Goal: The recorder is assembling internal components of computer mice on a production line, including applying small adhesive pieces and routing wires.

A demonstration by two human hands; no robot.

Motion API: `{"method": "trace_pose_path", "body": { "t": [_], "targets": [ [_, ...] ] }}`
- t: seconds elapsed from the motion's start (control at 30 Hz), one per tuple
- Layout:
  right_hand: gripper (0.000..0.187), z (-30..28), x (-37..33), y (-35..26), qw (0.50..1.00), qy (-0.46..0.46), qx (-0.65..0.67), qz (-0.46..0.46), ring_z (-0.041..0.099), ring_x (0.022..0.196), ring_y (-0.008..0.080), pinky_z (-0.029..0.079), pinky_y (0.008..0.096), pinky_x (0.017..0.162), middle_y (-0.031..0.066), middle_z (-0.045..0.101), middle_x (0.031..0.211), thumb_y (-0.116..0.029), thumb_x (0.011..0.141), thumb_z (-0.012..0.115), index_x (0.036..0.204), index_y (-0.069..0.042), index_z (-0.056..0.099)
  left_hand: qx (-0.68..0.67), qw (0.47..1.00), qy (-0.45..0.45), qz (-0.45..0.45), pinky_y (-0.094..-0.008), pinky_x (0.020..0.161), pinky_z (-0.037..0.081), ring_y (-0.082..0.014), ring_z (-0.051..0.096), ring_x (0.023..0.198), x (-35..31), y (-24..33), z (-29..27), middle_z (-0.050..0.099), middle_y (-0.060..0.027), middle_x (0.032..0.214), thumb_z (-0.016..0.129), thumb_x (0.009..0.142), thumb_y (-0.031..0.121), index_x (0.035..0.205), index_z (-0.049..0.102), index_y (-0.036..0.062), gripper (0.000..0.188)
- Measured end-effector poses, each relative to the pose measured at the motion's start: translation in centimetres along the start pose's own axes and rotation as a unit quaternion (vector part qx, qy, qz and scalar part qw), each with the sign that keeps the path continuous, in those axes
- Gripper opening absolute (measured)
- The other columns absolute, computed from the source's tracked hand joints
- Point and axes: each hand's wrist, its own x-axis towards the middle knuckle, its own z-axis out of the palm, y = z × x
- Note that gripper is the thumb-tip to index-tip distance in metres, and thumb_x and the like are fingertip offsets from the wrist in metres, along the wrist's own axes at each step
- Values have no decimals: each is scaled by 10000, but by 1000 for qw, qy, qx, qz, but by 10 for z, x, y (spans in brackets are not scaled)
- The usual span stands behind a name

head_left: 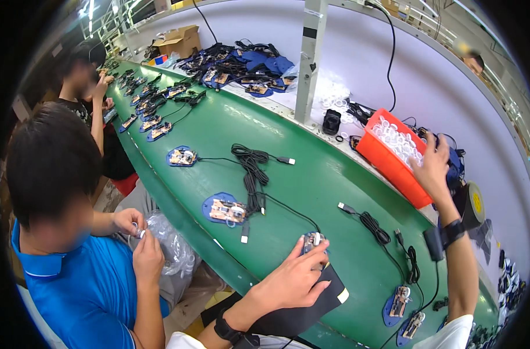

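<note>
Your left hand (291,283) is at a small circuit board with a white wheel (313,243), your right hand (435,171) is over a red plastic bin (391,174)

The fingers of your left hand are placed around and on the circuit board, but I cannot tell if they clamp it; this board is near the far edge of a flat black sheet (294,319), on the long green table (300,189). The fingers of your right hand are apart and a little curved, above the right part of the bin, which is filled with small white plastic rings (395,138); I cannot tell if the fingertips touch them. To the left lies another tan circuit board on a blue base (225,209), beside a black coiled cable (250,166)
</note>
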Motion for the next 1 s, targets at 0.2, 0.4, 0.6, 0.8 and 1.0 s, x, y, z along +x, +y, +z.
{"method": "trace_pose_path", "body": {
  "t": [0.2,0.4,0.6,0.8,1.0],
  "targets": [
    [575,-33,-53,-236,859,-318,284,-282,580,1288,402,497,481,1085,233,601,1377,-280,920,741,1410,-25,580,-5,999,-35,-14,-653,1211,329,-362,451,1496,-24,-3,-8,652,-153,1224,740,944,216,782,715,-63,324],
    [547,-26,-61,-336,805,-267,225,-479,570,1245,354,562,469,965,162,617,1299,-128,753,823,1275,-57,678,43,999,20,-7,-648,1214,312,-345,543,1385,-25,15,1,682,-165,1134,746,937,267,774,721,-24,334],
    [179,-16,-49,-356,813,-207,89,-537,650,1161,281,562,446,921,97,712,1151,-141,759,812,933,-105,809,89,995,21,-47,-582,1199,353,-300,582,1318,-39,18,-3,683,-124,1241,699,973,302,796,739,-23,373],
    [390,-8,-53,-299,838,-221,250,-431,633,1173,373,523,478,1016,193,632,1300,-124,882,736,1259,-33,700,6,995,99,-17,-540,1148,421,-341,548,1393,-44,18,-6,654,-162,1273,711,978,244,802,687,-31,327],
    [441,-152,-102,-205,713,-409,500,-272,677,1090,366,526,445,968,220,683,1210,-182,1007,666,1380,45,602,-125,970,206,5,-430,856,576,-362,699,965,-63,54,-25,677,-175,1163,762,935,106,884,641,-49,203]
  ]
}}
